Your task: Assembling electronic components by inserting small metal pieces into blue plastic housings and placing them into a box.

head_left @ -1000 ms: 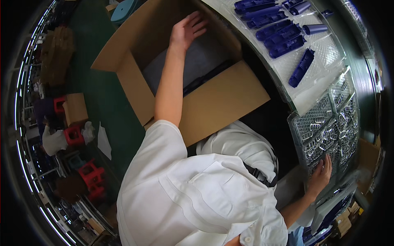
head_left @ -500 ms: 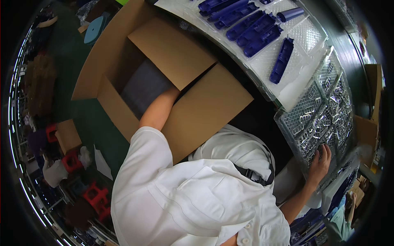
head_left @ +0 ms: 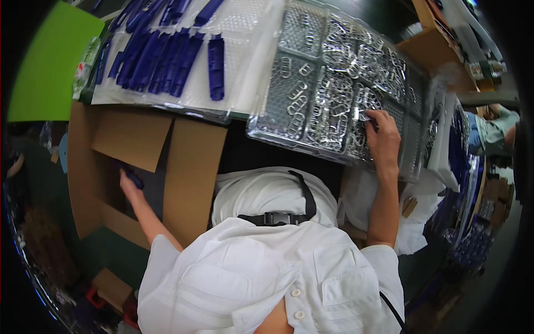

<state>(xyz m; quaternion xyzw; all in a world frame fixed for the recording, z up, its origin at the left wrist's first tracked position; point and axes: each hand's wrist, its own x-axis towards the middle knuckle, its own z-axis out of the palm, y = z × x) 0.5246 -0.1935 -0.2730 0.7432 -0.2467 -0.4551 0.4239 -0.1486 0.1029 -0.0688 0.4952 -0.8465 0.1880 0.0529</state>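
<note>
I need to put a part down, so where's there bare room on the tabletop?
On the white sheet, a bare strip lies between the separate blue shell and the clear tray. It's crowded left of that shell, where other shells bunch, and in the tray's middle, where metal clips pile up by the right hand.

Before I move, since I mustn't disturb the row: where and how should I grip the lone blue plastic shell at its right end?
Pinch the blue plastic shell across its long sides, midway along, probably best from above and its right: it is long and narrow, lies apart from the other shells, and white sheeting lies open on its right.
</note>
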